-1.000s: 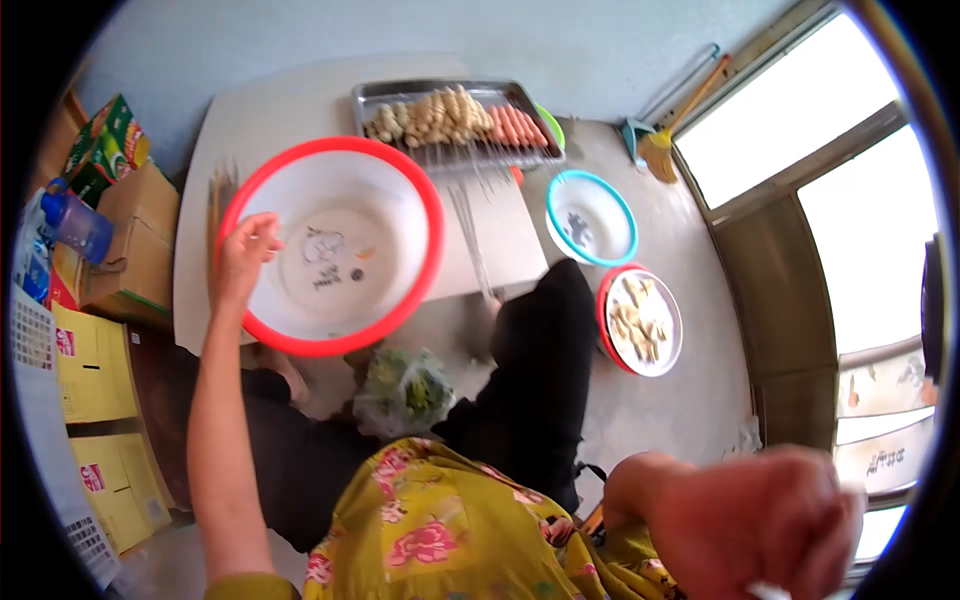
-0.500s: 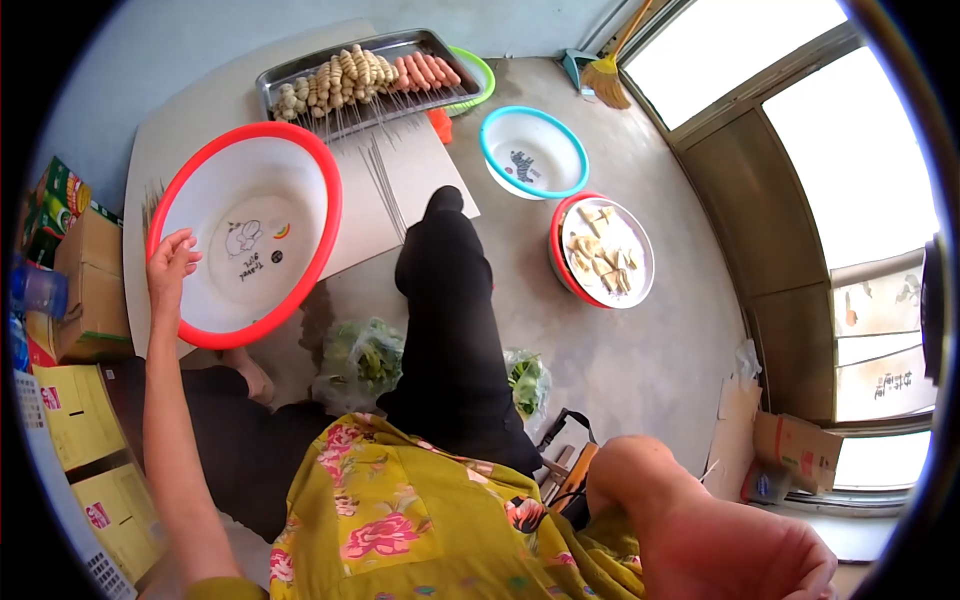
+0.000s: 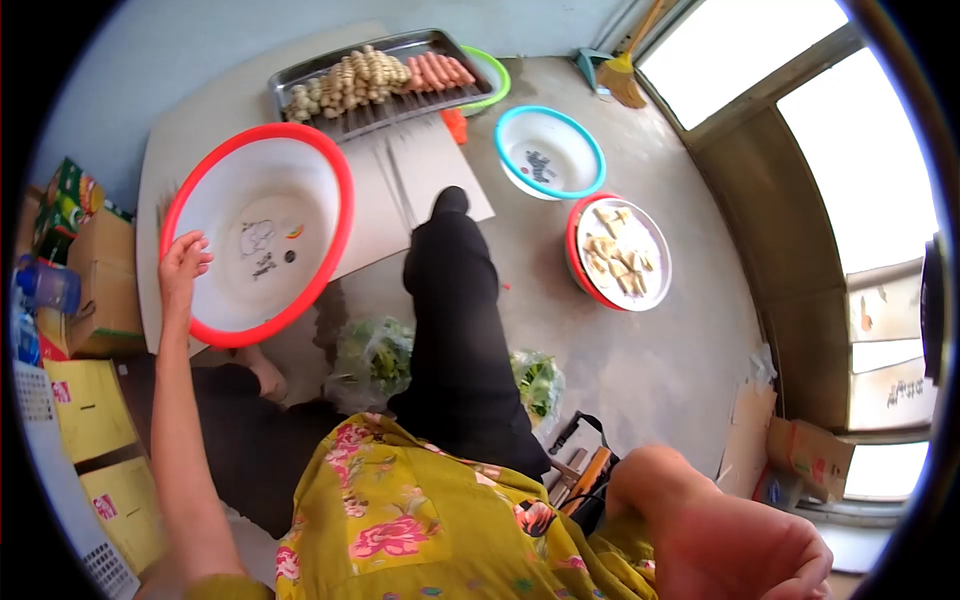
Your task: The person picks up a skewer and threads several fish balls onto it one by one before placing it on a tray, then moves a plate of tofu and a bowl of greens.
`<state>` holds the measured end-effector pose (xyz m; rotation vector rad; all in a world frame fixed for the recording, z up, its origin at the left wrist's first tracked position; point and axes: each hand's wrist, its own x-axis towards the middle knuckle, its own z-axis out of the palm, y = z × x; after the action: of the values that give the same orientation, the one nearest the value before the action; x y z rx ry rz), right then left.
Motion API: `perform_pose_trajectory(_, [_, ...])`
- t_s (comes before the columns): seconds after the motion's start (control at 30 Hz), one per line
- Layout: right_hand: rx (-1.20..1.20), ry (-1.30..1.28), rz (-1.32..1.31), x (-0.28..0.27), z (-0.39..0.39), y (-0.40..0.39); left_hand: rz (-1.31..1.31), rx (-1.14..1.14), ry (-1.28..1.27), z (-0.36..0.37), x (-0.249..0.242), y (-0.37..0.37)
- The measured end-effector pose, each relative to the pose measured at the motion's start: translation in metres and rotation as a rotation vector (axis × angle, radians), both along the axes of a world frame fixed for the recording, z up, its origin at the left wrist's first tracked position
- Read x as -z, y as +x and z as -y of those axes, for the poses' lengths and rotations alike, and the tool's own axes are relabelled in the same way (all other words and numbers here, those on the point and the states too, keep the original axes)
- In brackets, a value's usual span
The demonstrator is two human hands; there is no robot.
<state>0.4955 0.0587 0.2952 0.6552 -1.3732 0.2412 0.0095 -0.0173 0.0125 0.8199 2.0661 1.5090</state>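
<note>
Shifting slightly rightward since earlier, the red-rimmed basin is sitting far left on the low table; the left hand is pinching its near-left rim, while the right hand is hanging loosely curled, empty, well apart.

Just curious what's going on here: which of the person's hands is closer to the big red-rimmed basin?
The left. The left hand grips the rim of the red-rimmed basin at its near-left edge. The right hand is raised close to the camera, far from the basin.
</note>
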Motion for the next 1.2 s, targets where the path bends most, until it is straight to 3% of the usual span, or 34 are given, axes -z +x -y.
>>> perform_pose_trajectory(0.23, [-0.149, 0.022, -0.004, 0.005, 0.0, -0.012, 0.037, -0.029, 0.044, 0.01, -0.02, 0.015])
perform_pose_trajectory(0.33, [-0.089, -0.021, 0.067, 0.007, 0.004, -0.014, 0.061, -0.048, 0.073, 0.014, -0.026, 0.022])
perform_pose_trajectory(0.53, [-0.276, 0.072, -0.14, 0.002, 0.004, -0.027, 0.104, -0.062, 0.095, 0.026, -0.039, 0.036])
perform_pose_trajectory(0.7, [-0.22, -0.15, 0.181, -0.001, 0.02, -0.018, 0.12, -0.058, 0.109, 0.035, -0.04, 0.049])
perform_pose_trajectory(0.93, [-0.264, -0.061, 0.145, -0.002, 0.012, -0.008, 0.211, -0.074, 0.125, 0.049, -0.048, 0.071])
perform_pose_trajectory(1.1, [-0.099, -0.169, 0.161, -0.003, 0.016, -0.01, 0.345, -0.1, 0.18, 0.062, -0.048, 0.086])
perform_pose_trajectory(1.2, [-0.234, -0.144, 0.198, -0.002, 0.008, -0.01, 0.456, -0.106, 0.265, 0.068, -0.043, 0.094])
